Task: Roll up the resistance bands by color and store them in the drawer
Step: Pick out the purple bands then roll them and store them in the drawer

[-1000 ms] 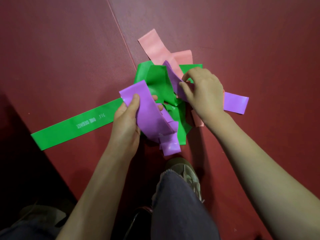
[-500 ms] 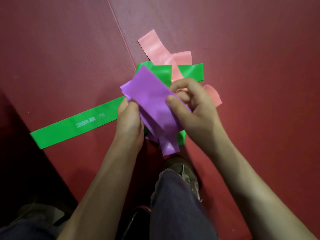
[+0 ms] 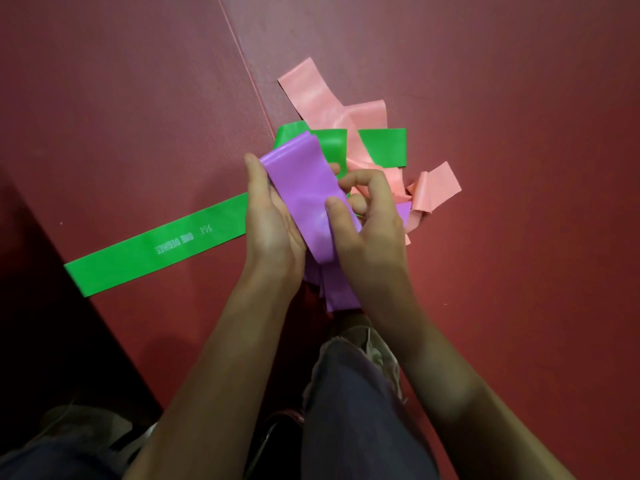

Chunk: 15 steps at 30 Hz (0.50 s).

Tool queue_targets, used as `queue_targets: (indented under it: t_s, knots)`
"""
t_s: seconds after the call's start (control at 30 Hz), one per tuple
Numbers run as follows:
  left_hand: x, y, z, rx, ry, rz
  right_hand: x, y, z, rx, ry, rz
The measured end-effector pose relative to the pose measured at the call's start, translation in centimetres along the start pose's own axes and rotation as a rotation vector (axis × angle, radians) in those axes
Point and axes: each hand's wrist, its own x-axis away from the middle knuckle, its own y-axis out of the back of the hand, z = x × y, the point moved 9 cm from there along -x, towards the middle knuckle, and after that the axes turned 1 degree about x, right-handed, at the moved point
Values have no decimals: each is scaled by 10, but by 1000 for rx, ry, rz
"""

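Note:
A purple resistance band [image 3: 301, 188] is gathered in folds between both hands, lifted above the floor pile. My left hand [image 3: 273, 223] cups it from the left side. My right hand [image 3: 367, 216] pinches it from the right, thumb pressed on its face. Loose purple ends hang down below my wrists. Under the hands a green band [image 3: 162, 247] with white lettering stretches flat to the lower left, and its other end shows at the top of the pile. A pink band [image 3: 322, 102] lies crumpled behind and to the right of the hands.
Everything sits on a dark red floor mat [image 3: 519, 133] with a seam running up past the pile. A black strip [image 3: 41, 334] borders the mat at lower left. My leg in dark trousers [image 3: 360, 410] and a shoe [image 3: 377, 348] are just below the hands.
The purple band has been pulled clear of the pile and gathered between both hands. My right hand moved in toward the left. The pink band's right end now lies exposed.

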Motion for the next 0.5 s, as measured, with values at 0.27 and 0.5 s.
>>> queue_targets:
  t_s: [0.27, 0.5]
  knots:
    - [7, -4, -12, -389, -151, 6, 6, 7, 0, 40, 9, -82]
    - [25, 1, -41, -383, -312, -84, 19, 6, -10, 107, 74, 92]
